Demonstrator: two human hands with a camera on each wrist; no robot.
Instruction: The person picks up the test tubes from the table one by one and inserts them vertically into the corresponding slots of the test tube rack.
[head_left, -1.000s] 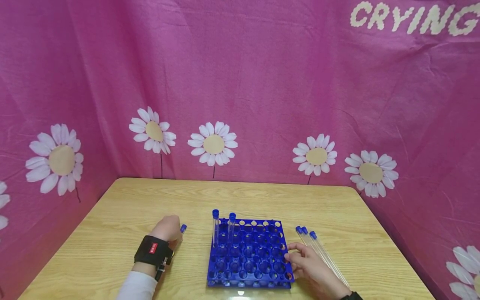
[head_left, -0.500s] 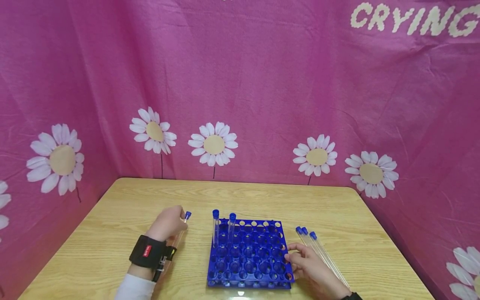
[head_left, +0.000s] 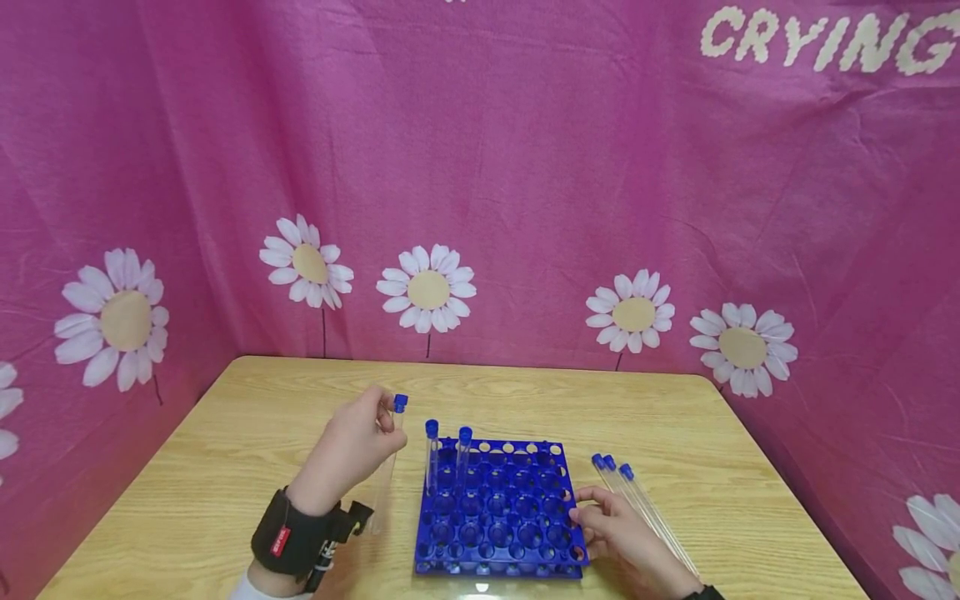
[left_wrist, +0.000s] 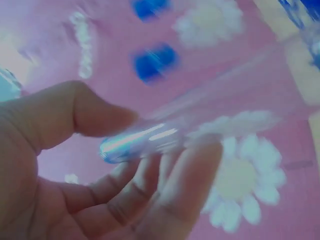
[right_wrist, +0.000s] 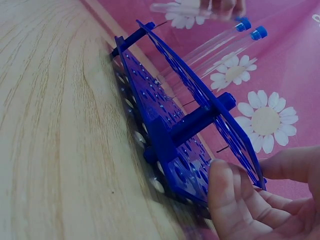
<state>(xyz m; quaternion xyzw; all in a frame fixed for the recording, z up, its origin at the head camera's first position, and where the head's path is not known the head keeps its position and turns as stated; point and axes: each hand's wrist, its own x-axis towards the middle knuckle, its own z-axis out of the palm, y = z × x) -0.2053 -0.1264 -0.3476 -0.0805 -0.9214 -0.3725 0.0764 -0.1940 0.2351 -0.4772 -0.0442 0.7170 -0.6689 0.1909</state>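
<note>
Pinched near its blue cap, a clear test tube hangs nearly upright from my left hand, just left of the rack. In the left wrist view the thumb and fingers close round that tube. A blue test tube rack with two tiers of round holes stands on the table. Two capped test tubes stand in its far left holes. At the rack's right edge, my right hand grips the upper plate between thumb and fingers, as the right wrist view shows with the hand at the rack's corner.
Several capped test tubes lie side by side on the table right of the rack, partly behind the right hand. The wooden table ends at a pink curtain printed with daisies.
My left hand has lifted the test tube off the table and carried it up and right, turning it from lying to nearly upright. The right hand and rack have stayed put.
</note>
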